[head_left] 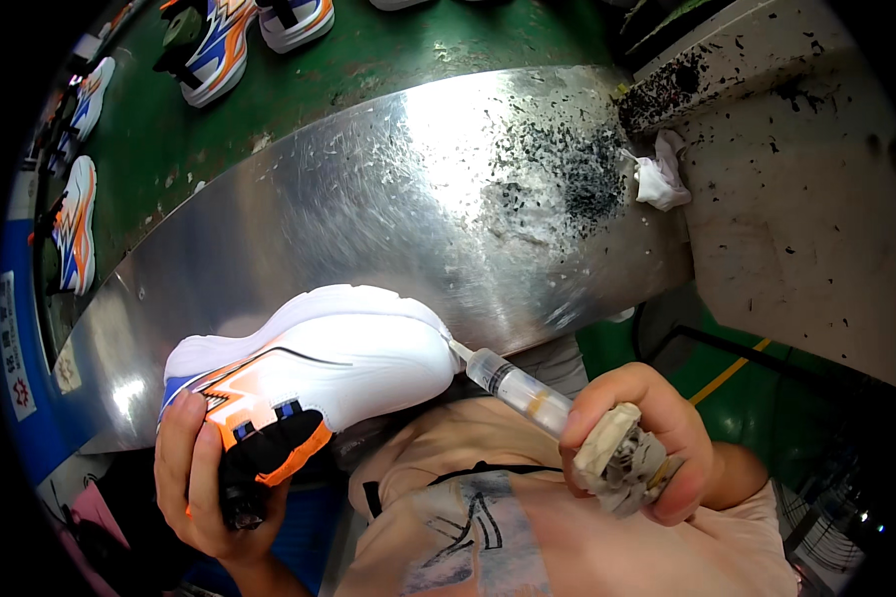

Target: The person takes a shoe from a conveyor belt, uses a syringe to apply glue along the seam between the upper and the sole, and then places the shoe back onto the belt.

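1. Left grip (207,493): closed round the heel/collar end of the shoe (368,358), fingers over the outer side, thumb partly hidden at the collar.
2. Right grip (657,438): closed on the rear end of the syringe (518,388). That end carries a lumpy off-white wrapping (617,453), ragged and dirty. Can't tell how far the plunger is in.
3. Syringe: clear barrel, yellowish band inside, tilted with the nozzle up and left. Nozzle is at the edge of the shoe's toe, looks touching; exact contact too small to read.
4. Shoe: in front of the torso, between the two hands, at the near edge of the metal surface (299,219). On its side, toe right, sole facing away. White forefoot; orange and blue toward the heel; black at the collar. Can't tell if it also rests on the metal.
5. Metal surface: shiny, scuffed, dark crumbs (577,179) over its right part.
6. Crumpled white paper (662,177): at the metal's right end, against a beige panel (786,219) with black flecks.
7. Green surface (368,60) beyond the metal: worn paint. Similar shoes on it, one at upper left (214,65), another just beside it (299,22), more along the left side (77,224).
8. Lower right: green floor, yellow line (732,370).
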Demonstrator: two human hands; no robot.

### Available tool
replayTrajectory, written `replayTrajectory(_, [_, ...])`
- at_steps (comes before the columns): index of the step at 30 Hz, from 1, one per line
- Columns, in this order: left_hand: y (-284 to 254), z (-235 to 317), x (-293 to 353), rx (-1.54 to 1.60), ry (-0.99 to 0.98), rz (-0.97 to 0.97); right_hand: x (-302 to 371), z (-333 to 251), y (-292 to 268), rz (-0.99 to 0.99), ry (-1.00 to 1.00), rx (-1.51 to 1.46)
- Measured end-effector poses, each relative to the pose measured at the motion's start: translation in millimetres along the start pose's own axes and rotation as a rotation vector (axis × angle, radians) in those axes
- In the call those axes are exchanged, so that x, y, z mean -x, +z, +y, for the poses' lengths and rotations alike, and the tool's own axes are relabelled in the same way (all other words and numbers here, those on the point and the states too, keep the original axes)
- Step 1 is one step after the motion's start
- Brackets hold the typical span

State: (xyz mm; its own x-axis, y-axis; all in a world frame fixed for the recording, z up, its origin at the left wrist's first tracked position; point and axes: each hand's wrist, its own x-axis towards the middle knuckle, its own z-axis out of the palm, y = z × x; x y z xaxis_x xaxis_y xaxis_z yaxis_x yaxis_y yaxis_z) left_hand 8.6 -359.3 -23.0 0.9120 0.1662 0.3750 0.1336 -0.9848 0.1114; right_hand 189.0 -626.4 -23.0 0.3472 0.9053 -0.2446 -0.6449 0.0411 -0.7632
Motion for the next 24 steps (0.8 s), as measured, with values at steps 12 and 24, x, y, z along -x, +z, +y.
replayTrajectory(12, [4.1, -30.7, -83.8, 0.356, -0.207, -0.339, -15.4, 38.1, -10.0, 0.032, -0.282, 0.133])
replayTrajectory(24, [-0.4, -68.2, -127.9, 0.558, -0.457, -0.502, -36.4, 8.8, -22.2, 0.244, -0.578, 0.352])
